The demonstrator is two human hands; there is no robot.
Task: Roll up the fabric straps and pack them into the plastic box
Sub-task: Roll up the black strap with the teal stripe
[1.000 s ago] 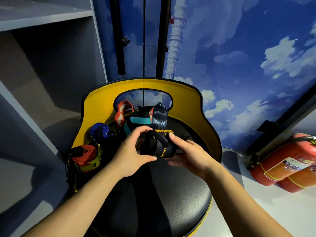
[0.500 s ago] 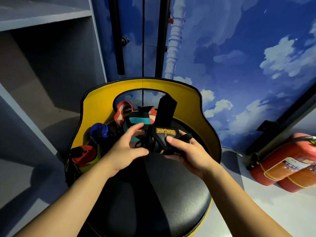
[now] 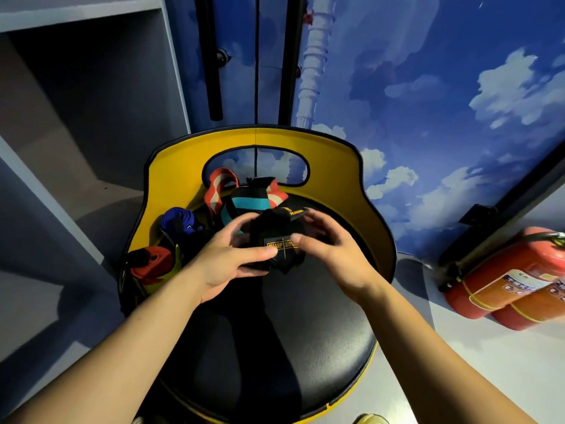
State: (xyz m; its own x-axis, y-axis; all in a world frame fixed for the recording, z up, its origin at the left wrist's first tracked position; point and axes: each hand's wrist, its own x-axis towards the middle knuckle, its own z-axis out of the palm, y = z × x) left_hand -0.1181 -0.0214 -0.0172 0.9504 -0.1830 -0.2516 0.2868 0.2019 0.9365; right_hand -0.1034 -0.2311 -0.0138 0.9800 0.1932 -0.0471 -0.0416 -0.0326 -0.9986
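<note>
Two hands, left hand (image 3: pixel 227 261) and right hand (image 3: pixel 333 250), clasp black strap (image 3: pixel 279 237).

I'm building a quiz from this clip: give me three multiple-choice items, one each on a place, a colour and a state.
1. Where are the fire extinguishers? A on the seat B on the floor, right of the chair C on the shelf
2. The chair back's colour? A yellow B green C white
3. The black strap is A flat on the seat B in a box C held by both hands

B: they lie on the floor at right. A: the back is yellow. C: left hand and right hand grip it.
</note>
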